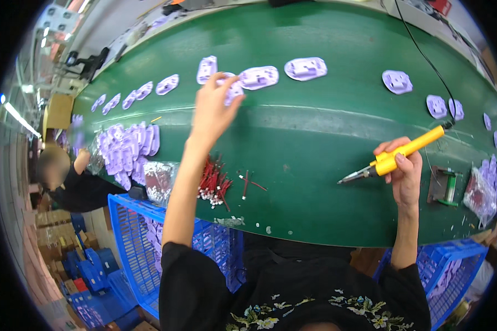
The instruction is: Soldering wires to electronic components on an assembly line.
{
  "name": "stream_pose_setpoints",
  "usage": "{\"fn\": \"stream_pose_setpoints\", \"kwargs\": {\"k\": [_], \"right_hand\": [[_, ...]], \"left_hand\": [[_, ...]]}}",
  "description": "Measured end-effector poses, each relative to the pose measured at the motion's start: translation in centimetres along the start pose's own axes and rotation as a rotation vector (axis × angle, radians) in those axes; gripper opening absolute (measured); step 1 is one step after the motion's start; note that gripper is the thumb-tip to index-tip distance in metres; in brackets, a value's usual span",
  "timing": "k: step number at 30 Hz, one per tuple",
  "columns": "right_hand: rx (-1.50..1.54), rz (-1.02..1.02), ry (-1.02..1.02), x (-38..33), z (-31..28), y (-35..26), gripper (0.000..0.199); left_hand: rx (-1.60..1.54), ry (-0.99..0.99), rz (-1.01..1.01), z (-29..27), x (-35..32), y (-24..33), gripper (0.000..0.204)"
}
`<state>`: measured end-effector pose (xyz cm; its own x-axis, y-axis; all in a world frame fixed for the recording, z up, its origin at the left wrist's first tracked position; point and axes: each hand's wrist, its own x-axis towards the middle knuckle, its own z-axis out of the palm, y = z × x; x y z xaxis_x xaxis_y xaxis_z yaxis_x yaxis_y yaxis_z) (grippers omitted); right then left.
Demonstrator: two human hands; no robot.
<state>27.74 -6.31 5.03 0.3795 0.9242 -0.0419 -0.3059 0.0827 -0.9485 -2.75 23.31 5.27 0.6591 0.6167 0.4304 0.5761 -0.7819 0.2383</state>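
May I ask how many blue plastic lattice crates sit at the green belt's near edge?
2: one blue crate under the left forearm, another beside the right elbow; more may be hidden.

**Around the green worktop**

Green worktop [315, 143] w/ lilac plastic shells in a row along far side, e.g. one [306, 68] & one [397, 81]. Heap of lilac shells [128, 148] at left, clear bag [159, 182] beside it. Red wire bundle [213, 181] near front edge. Blue crates [135, 243] & [453, 270] below. Another person [66, 182] at far left.
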Motion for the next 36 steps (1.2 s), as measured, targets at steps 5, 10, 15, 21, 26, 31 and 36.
{"fn": "stream_pose_setpoints", "kwargs": {"k": [5,10,15,21,26,31,36], "right_hand": [[-0.015,-0.002,0.040,-0.9,0.2,-0.1,0.027],[0.008,-0.025,0.074,-1.5,-0.3,-0.7,0.031],[0.043,-0.012,0.023,-1.2,0.5,-0.9,0.035],[0.050,0.021,0.026,-1.2,0.5,-0.6,0.036],[0.013,0.020,0.015,-1.1,0.7,-0.6,0.035],[0.019,0.024,0.016,-0.8,0.9,-0.2,0.034],[0.003,0.008,0.032,-0.8,0.9,-0.2,0.032]], "left_hand": [[0.070,-0.044,0.085,6.5,2.7,0.7,0.020],[0.012,-0.085,0.075,2.2,-1.5,8.5,0.024],[-0.034,-0.316,0.030,-0.9,-9.2,13.9,0.030],[-0.064,-0.236,-0.211,-4.2,-13.8,14.1,0.039],[-0.072,-0.303,-0.276,-3.2,-17.9,11.8,0.023],[-0.040,-0.282,-0.234,-3.3,-16.5,12.3,0.016],[-0.358,0.036,-0.449,-3.7,-15.3,11.5,0.013]]}}
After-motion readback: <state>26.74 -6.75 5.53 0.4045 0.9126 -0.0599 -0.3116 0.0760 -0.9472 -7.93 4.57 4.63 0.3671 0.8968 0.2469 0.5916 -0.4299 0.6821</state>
